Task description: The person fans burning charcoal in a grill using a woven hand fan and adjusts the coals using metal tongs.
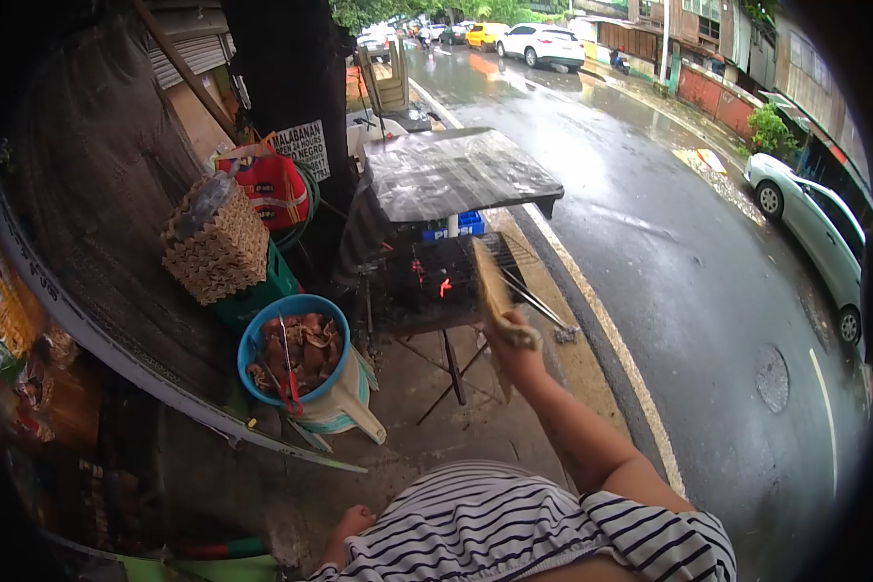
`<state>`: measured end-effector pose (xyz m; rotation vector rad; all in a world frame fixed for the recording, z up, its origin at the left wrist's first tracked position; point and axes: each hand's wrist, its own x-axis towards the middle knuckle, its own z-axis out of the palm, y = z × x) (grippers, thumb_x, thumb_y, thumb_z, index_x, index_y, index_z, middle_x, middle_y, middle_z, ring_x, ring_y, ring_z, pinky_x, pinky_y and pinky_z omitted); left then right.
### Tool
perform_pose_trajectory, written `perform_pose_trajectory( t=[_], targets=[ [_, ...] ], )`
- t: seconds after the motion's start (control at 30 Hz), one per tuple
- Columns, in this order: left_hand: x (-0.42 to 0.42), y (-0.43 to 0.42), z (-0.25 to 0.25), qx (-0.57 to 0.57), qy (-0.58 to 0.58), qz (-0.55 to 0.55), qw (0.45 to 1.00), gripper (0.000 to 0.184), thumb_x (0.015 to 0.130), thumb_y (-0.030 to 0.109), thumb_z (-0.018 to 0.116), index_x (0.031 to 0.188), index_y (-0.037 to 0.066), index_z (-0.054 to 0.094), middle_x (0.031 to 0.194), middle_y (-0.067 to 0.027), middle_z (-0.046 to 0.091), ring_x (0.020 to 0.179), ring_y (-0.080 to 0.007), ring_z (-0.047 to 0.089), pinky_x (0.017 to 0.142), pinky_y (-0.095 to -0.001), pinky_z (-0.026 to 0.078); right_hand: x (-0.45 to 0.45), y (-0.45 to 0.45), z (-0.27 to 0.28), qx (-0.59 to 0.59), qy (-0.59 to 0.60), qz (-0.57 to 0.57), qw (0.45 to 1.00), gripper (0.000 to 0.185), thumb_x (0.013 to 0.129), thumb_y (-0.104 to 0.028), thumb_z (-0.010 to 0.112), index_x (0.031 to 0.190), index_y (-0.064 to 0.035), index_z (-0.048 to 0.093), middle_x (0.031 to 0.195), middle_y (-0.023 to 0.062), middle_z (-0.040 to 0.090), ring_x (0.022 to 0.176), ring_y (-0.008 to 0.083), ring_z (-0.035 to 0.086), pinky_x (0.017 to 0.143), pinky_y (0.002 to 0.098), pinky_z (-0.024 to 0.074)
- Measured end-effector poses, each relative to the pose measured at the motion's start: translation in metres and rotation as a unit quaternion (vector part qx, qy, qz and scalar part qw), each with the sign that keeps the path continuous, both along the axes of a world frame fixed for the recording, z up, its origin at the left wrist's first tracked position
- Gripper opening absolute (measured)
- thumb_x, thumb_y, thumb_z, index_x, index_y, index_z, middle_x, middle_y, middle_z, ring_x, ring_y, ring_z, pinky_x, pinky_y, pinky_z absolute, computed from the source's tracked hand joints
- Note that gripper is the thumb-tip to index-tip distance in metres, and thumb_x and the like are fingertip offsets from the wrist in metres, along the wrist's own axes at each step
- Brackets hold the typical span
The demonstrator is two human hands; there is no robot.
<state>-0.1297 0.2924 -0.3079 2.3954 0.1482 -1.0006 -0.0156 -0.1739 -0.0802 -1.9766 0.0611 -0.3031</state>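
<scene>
Head view: a flat tan hand fan (493, 286), slightly blurred, is held in the right hand (516, 349) near the centre of the frame. Its lower end is enclosed by curled fingers, and its blade is extended beyond them, up and to the left, across the right part of a charcoal grill (422, 296). Whether the grill is touched by the fan cannot be told. Glowing coals (445, 287) are seen just left of the blade, well clear of the fingers. Metal tongs (538, 303) are placed at the grill's right side, near the fist.

At the bottom centre, the left hand (357, 519) is held low beside a striped shirt (514, 519); its fingers are partly hidden, and whether anything is gripped cannot be told.

Left of centre, raw meat (312, 347) is contained in a blue basin (245, 361), set on a pale plastic stool (359, 412). A red-handled utensil (289, 373) is laid across the meat.
</scene>
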Motion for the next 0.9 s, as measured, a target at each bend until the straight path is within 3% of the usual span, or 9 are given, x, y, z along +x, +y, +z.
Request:
perform_pose_trajectory(
  t=[0.17,0.2,0.23,0.3,0.37,0.5,0.7,0.83,0.9],
  targets=[
    [-0.005,0.012,-0.018,0.002,-0.041,0.027,0.999,0.034,0.074,0.031,0.070,0.093,0.003,0.064,0.091,-0.0132,0.066,0.085,-0.0239,0.063,0.078,-0.0350,0.049,-0.052,0.042,0.058,0.016,0.027,0.309,0.950,0.042,0.081,-0.032,0.071,0.114,-0.0088,0.058,0.107,0.0110,0.063,0.106,0.0219,0.058,0.089,0.0356,0.0477],
    [-0.006,0.011,-0.013,0.007,-0.024,0.025,0.999,0.034,0.075,0.031,0.070,0.093,0.003,0.065,0.091,-0.0133,0.066,0.085,-0.0237,0.063,0.078,-0.0347,0.049,-0.046,0.035,0.035,-0.077,-0.108,0.116,0.984,0.038,0.076,-0.033,0.076,0.100,-0.0071,0.060,0.094,0.0075,0.065,0.088,0.0206,0.063,0.071,0.0336,0.0518],
    [-0.009,0.010,-0.011,0.011,-0.008,0.023,1.000,0.034,0.075,0.031,0.070,0.093,0.003,0.065,0.090,-0.0133,0.066,0.085,-0.0235,0.063,0.078,-0.0343,0.049,-0.027,0.017,0.034,0.080,0.047,0.105,0.990,0.041,0.078,-0.032,0.075,0.106,-0.0066,0.059,0.095,0.0084,0.064,0.086,0.0184,0.062,0.071,0.0323,0.0513],
    [-0.013,0.011,-0.016,-0.004,-0.021,0.036,0.999,0.034,0.075,0.031,0.070,0.094,0.003,0.065,0.091,-0.0141,0.066,0.086,-0.0231,0.063,0.079,-0.0336,0.049,-0.007,-0.006,0.020,0.223,-0.019,-0.037,0.974,0.044,0.079,-0.030,0.075,0.111,-0.0061,0.056,0.091,0.0076,0.063,0.081,0.0157,0.061,0.069,0.0310,0.0509],
    [-0.009,0.010,-0.020,-0.019,-0.038,0.053,0.998,0.035,0.075,0.031,0.070,0.095,0.004,0.065,0.092,-0.0149,0.066,0.088,-0.0227,0.064,0.080,-0.0329,0.049,-0.012,0.021,0.023,0.169,0.054,-0.092,0.980,0.042,0.081,-0.027,0.073,0.113,-0.0061,0.054,0.087,0.0060,0.061,0.077,0.0135,0.059,0.068,0.0294,0.0502],
    [-0.014,-0.014,0.026,0.017,0.000,0.037,0.999,0.033,0.075,0.029,0.071,0.096,0.003,0.065,0.095,-0.0143,0.067,0.091,-0.0227,0.064,0.081,-0.0335,0.050,-0.047,0.055,0.066,0.051,-0.064,0.303,0.950,0.042,0.083,-0.032,0.070,0.111,-0.0041,0.057,0.096,0.0092,0.064,0.083,0.0219,0.063,0.072,0.0315,0.0510],
    [-0.011,-0.005,-0.005,-0.051,-0.059,0.003,0.997,0.033,0.073,0.028,0.070,0.092,0.002,0.064,0.082,-0.0111,0.066,0.074,-0.0224,0.060,0.070,-0.0340,0.048,-0.005,0.011,0.041,-0.048,0.052,-0.007,0.997,0.023,0.080,-0.021,0.071,0.096,-0.0061,0.063,0.081,0.0093,0.065,0.081,0.0204,0.063,0.073,0.0314,0.0491],
    [-0.021,-0.003,-0.016,-0.014,-0.066,0.007,0.998,0.034,0.073,0.032,0.070,0.089,0.003,0.064,0.083,-0.0107,0.066,0.074,-0.0231,0.062,0.070,-0.0342,0.049,-0.035,0.035,0.070,0.018,-0.041,0.312,0.949,0.029,0.082,-0.018,0.070,0.106,-0.0078,0.058,0.090,0.0062,0.063,0.083,0.0171,0.061,0.072,0.0321,0.0495],
    [-0.021,-0.010,0.000,0.015,-0.038,0.002,0.999,0.035,0.073,0.033,0.070,0.090,0.003,0.065,0.086,-0.0111,0.067,0.077,-0.0229,0.062,0.072,-0.0339,0.049,-0.009,0.010,0.044,0.055,-0.034,0.151,0.986,0.028,0.082,-0.016,0.069,0.106,-0.0067,0.058,0.090,0.0065,0.063,0.083,0.0174,0.061,0.072,0.0315,0.0496]
  ],
)
